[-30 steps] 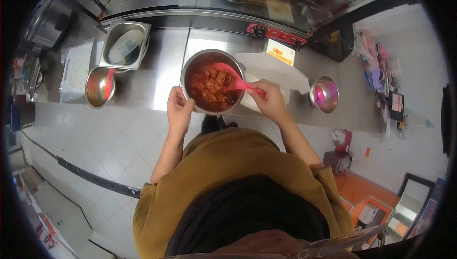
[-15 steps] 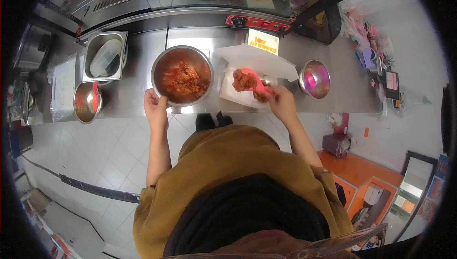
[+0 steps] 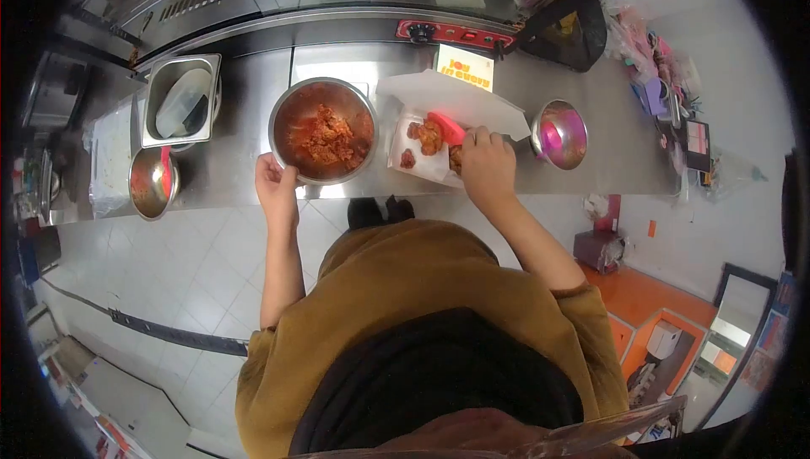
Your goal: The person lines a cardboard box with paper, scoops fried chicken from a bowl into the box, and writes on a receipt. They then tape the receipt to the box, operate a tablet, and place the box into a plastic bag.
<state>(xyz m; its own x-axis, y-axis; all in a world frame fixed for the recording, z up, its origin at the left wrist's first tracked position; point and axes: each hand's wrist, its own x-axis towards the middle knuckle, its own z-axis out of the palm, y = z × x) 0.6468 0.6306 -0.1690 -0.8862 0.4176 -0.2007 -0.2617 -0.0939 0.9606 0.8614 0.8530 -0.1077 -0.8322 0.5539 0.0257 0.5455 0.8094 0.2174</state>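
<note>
My left hand is closed on the near-left rim of a steel mixing bowl. Sauce-coated chicken pieces lie inside that bowl. My right hand grips a pink-red spatula or spoon, its handle hidden under the fingers. The tool is down inside a white cardboard box whose lid stands raised at the back. Several saucy chicken pieces rest in the box, beside and below the tool's head. Part of the box's right side is covered by my right hand.
A small steel bowl stands right of the box. On the left are a rectangular steel pan and another bowl with a red utensil. Behind the box sits a printed card or carton. The counter's front edge runs close to my body.
My right hand and the tool have moved up and tilted down into the box. The chicken from the tool is now in the box. My left hand stays on the bowl rim.
</note>
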